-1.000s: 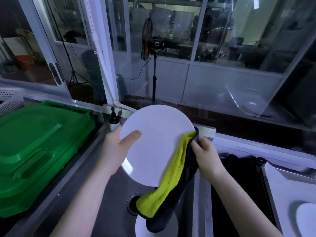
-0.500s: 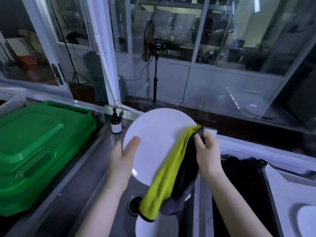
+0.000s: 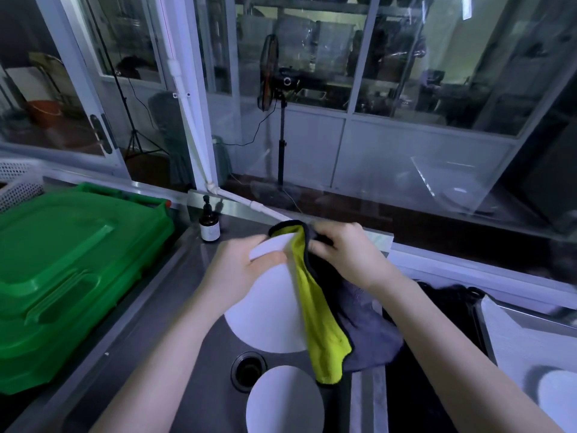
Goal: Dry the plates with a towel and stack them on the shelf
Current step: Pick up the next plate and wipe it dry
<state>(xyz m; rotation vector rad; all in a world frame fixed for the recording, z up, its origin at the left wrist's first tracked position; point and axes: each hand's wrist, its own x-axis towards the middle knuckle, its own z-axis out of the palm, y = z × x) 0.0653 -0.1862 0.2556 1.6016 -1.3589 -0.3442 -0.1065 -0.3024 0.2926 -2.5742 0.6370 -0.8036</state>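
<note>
Gripping plate (image 3: 265,317) near top rim with left hand (image 3: 240,270), tilted above sink (image 3: 215,364). Pinching yellow-grey towel (image 3: 312,307) over plate's upper edge with right hand (image 3: 340,251); draped down right side. Below, second plate (image 3: 284,401) beside drain (image 3: 248,368). Left: green bin (image 3: 62,276), bottle (image 3: 209,226).

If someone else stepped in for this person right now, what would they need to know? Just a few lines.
The left hand grips the held plate by its upper rim, over the sink.
The right hand pinches the towel over that plate's top edge.
A second plate lies in the sink beside the drain; a third plate sits at far right.
Done: nothing visibly stacked; the shelf is out of view.
Left: finish wiping, dry any wet plates, stack them all.
</note>
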